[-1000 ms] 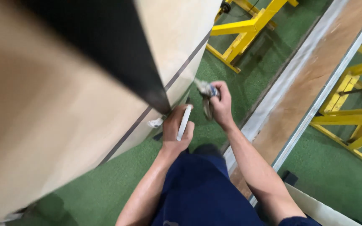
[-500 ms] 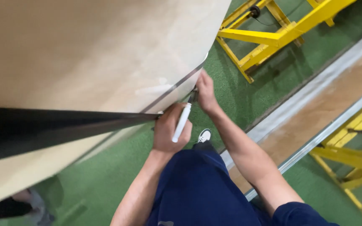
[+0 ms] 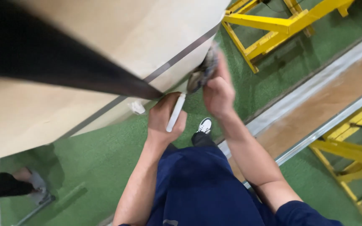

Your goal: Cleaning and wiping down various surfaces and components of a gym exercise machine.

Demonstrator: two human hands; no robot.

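A green carpeted floor (image 3: 105, 167) carries yellow metal frames (image 3: 273, 29), a long brown strip with pale metal edging (image 3: 315, 104), the person's white shoe (image 3: 205, 125) and, at left, another person's foot (image 3: 30, 182).

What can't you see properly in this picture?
- Head view: the rag in the right hand is blurred.
- The white pen is partly covered by the left hand.
- The big panel is cut off by the picture's top and left edges.
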